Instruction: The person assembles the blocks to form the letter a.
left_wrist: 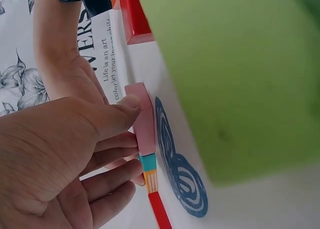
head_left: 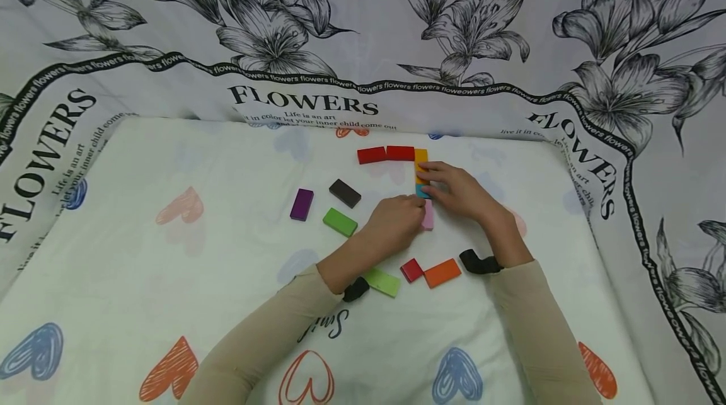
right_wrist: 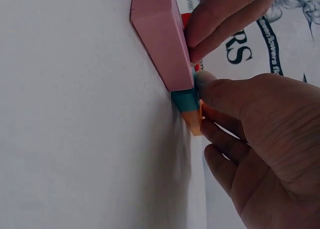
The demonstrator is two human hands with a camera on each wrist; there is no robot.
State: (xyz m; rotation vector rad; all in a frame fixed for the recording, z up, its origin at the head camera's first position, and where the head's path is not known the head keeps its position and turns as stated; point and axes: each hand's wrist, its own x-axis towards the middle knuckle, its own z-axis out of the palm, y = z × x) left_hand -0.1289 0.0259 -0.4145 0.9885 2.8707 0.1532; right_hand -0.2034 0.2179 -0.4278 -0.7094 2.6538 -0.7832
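Red blocks (head_left: 400, 153), a yellow block (head_left: 421, 155), a blue block (head_left: 422, 191) and a pink block (head_left: 428, 216) form a bent line. The left hand (head_left: 397, 221) holds the pink block (left_wrist: 142, 124) between thumb and fingers in the left wrist view. Beside the blue and yellow blocks is the right hand (head_left: 462, 191); its thumb touches the blue block (right_wrist: 185, 100) and its fingers lie at the orange-yellow block (right_wrist: 193, 122) in the right wrist view. The pink block (right_wrist: 162, 39) meets the blue one end to end.
Left of the hands lie purple (head_left: 302, 205), dark brown (head_left: 345, 193) and green (head_left: 340, 222) blocks. Nearer the body are a light green block (head_left: 382, 282), a small red block (head_left: 411, 270) and an orange block (head_left: 442, 273). Black bands circle both wrists.
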